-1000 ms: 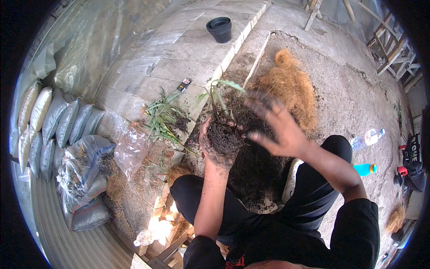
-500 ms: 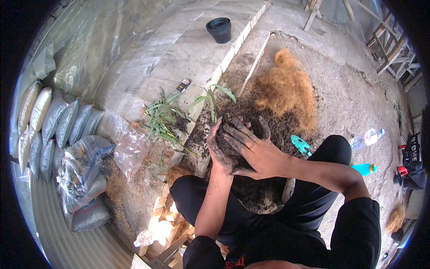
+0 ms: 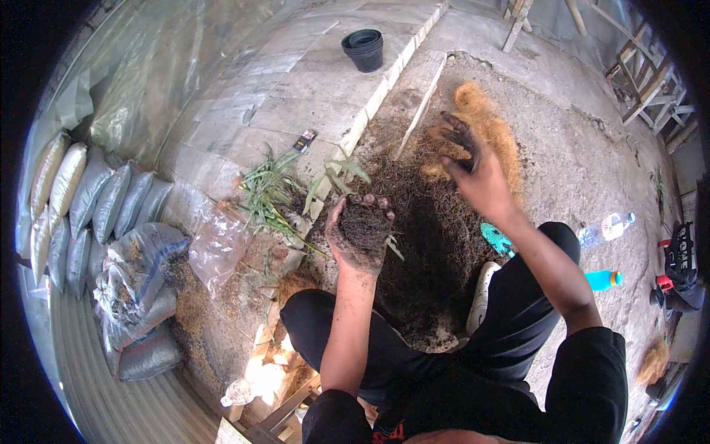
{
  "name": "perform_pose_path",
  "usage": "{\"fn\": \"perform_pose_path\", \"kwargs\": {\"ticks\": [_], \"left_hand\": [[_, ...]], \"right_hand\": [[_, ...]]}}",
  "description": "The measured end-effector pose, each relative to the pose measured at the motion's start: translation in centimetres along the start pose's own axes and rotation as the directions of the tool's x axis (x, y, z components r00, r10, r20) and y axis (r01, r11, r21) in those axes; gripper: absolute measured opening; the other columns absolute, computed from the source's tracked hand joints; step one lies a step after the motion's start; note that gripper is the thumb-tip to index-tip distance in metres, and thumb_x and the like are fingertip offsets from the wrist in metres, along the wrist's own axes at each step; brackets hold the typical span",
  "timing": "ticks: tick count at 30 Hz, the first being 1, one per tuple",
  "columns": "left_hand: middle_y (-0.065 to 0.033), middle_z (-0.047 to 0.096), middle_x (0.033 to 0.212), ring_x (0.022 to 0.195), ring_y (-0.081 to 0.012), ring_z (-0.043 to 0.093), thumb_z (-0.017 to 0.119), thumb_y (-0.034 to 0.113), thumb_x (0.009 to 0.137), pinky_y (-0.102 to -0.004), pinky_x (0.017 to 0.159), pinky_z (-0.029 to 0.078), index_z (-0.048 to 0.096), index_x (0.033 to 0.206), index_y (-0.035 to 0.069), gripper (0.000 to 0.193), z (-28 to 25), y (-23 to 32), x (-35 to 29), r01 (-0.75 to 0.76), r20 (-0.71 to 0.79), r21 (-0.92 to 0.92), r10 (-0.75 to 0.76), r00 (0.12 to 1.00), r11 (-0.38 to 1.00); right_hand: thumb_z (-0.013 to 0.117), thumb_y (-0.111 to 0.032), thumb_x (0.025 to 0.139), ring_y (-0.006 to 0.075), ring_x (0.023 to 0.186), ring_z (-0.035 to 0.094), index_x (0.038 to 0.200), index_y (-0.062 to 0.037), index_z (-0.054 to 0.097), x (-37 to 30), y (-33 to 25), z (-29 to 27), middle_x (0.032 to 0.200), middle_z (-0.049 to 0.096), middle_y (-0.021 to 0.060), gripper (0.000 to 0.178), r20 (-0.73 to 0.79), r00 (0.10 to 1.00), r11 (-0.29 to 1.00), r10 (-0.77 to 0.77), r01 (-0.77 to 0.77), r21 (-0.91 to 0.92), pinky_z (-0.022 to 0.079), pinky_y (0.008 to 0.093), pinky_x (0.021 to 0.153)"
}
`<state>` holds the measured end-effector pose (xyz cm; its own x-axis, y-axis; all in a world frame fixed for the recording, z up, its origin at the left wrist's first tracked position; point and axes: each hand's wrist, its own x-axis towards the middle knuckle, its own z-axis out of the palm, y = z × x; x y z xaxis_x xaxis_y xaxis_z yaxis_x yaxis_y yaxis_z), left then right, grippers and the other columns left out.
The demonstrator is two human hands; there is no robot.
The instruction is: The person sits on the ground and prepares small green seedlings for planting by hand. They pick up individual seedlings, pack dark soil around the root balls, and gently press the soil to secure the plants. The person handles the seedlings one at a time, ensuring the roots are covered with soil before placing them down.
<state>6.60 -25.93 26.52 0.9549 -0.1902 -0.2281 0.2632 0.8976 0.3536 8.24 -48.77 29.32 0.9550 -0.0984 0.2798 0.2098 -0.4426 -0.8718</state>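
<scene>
My left hand (image 3: 353, 248), smeared with dark soil, is cupped round a rounded clump of soil (image 3: 364, 226), its fingertips curled over the far edge. Long green leaves (image 3: 342, 176) poke out beyond that hand; where their stem joins is hidden behind hand and clump. Out to the right, my dirty right hand (image 3: 477, 166) has its fingers apart with nothing in them. It hovers over the near left side of a heap of orange-brown coconut fibre (image 3: 492, 133). Loose dark soil (image 3: 421, 274) covers the ground between my legs.
A teal hand trowel (image 3: 495, 239) lies by my right knee, with bottles (image 3: 606, 229) beyond it. Uprooted green plants (image 3: 270, 189) and a clear plastic bag (image 3: 218, 251) are at left. Filled sacks (image 3: 111, 203) stand farther left. Stacked black pots (image 3: 362, 50) sit at the back.
My hands have parted. The right hand has left the soil clump and moved up and right to the fibre. The left hand has turned, so the clump now shows in its palm.
</scene>
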Motion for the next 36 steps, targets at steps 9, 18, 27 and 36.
{"fn": "perform_pose_path", "kwargs": {"ticks": [9,18,27,36], "left_hand": [[-0.0119,0.065,0.096,0.091,-0.0355,0.062,0.047,0.035,0.091,-0.0466,0.075,0.052,0.062,0.098,0.008,0.031,0.2,0.6,-0.4,0.065,0.070,0.041,-0.068,0.995,0.997],[-0.0156,0.063,0.112,0.096,-0.0332,0.064,0.044,0.035,0.093,-0.0494,0.077,0.054,0.058,0.113,0.002,0.041,2.6,0.0,-1.6,0.225,0.105,0.256,-0.258,0.960,0.940],[-0.0133,0.066,0.104,0.088,-0.0244,0.066,0.047,0.029,0.093,-0.0385,0.075,0.056,0.059,0.112,0.001,0.036,1.8,-0.8,-0.7,0.178,0.078,0.303,-0.210,0.974,0.936],[-0.0136,0.066,0.104,0.091,-0.0245,0.065,0.046,0.029,0.093,-0.0398,0.079,0.055,0.061,0.110,-0.001,0.037,2.4,-1.0,-1.1,0.197,0.089,0.284,-0.230,0.969,0.938]], "right_hand": [[0.066,-0.040,0.085,0.0343,0.130,0.041,0.138,-0.0033,0.040,0.1,0.4,-2.8,0.140,0.041,0.0241,0.069,0.238,0.971,0.812,0.015,0.128,-0.570,0.028,0.0457,0.112],[0.074,-0.031,0.077,0.0404,0.095,0.061,0.100,0.0046,0.065,-1.4,-4.1,-2.4,0.102,0.062,0.0270,0.043,0.405,0.831,0.834,-0.381,0.498,-0.236,0.050,0.0442,0.082],[0.072,-0.038,0.079,0.0374,0.081,0.064,0.096,-0.0004,0.068,-2.6,-3.2,0.0,0.089,0.066,0.0226,0.041,0.415,0.841,0.894,-0.346,0.430,-0.127,0.051,0.0435,0.071],[0.070,-0.028,0.082,0.0370,0.074,0.065,0.093,0.0005,0.067,-3.3,-2.9,1.7,0.082,0.066,0.0205,0.030,0.318,0.890,0.942,-0.328,0.332,0.042,0.051,0.0425,0.068]]}}
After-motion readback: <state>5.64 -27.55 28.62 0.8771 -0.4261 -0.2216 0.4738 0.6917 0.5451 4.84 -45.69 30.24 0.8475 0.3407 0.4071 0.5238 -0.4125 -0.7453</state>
